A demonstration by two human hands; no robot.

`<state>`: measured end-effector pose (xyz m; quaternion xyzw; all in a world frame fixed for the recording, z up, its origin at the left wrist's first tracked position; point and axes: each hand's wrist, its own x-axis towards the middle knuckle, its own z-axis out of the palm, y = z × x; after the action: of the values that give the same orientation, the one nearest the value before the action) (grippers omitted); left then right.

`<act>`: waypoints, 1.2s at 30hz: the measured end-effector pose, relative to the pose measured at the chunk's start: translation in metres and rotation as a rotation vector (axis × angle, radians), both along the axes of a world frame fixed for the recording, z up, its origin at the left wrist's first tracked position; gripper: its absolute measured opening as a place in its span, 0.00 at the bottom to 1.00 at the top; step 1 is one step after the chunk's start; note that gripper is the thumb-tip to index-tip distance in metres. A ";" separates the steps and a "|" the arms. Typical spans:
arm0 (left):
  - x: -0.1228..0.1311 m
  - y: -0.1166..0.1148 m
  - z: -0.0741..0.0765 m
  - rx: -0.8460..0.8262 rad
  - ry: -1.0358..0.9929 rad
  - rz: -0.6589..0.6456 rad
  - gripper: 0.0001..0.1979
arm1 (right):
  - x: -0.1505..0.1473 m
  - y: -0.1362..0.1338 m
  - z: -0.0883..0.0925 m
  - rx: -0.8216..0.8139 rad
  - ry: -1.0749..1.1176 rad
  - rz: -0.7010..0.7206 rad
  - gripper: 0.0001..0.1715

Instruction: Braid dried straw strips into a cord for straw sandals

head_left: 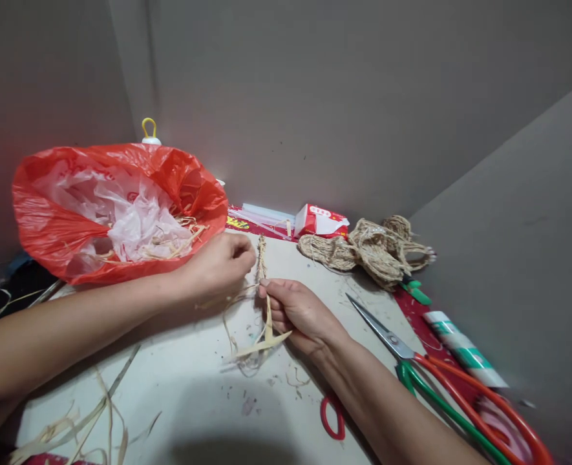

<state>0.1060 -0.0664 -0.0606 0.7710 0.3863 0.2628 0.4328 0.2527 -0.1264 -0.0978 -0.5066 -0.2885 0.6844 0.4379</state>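
I'm holding the straw braid (262, 253) with 2 hands, mid-counter (193, 387). My left hand (220, 263) is pinching its far tip from the left. My right hand (301, 314) is clamping the near part from the right. The long axis is running near-to-far, with loose strands (259, 347) lying on the near side.

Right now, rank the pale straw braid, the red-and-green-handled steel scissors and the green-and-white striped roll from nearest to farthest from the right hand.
1. pale straw braid: in the fingers of the right hand.
2. red-and-green-handled steel scissors: just right of it.
3. green-and-white striped roll: beyond the scissors, far right.
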 end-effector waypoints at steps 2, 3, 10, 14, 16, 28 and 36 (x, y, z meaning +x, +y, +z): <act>0.004 0.008 -0.014 -0.362 -0.079 -0.017 0.06 | 0.000 0.000 0.001 0.008 -0.005 -0.002 0.16; 0.007 0.009 -0.020 -0.544 -0.098 -0.062 0.07 | 0.001 0.001 0.000 0.015 -0.014 0.003 0.16; 0.008 0.005 -0.030 -0.738 -0.151 -0.169 0.07 | 0.007 0.003 -0.001 0.026 -0.071 0.087 0.17; 0.007 0.009 -0.030 -0.624 -0.119 -0.221 0.09 | 0.012 0.004 0.000 0.020 -0.078 0.166 0.17; 0.007 0.012 -0.030 -0.586 -0.085 -0.242 0.10 | 0.015 0.004 0.001 0.047 -0.109 0.214 0.16; 0.004 0.015 -0.035 -0.720 -0.055 -0.333 0.12 | 0.015 0.002 0.001 0.337 -0.784 0.306 0.12; 0.007 0.009 -0.036 -0.563 0.001 -0.225 0.12 | 0.025 0.003 0.009 0.288 -0.907 0.320 0.12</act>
<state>0.1132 -0.0575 -0.0970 0.6589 0.3565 0.0955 0.6554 0.2776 -0.1239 -0.0884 -0.6369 -0.6153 0.4072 0.2235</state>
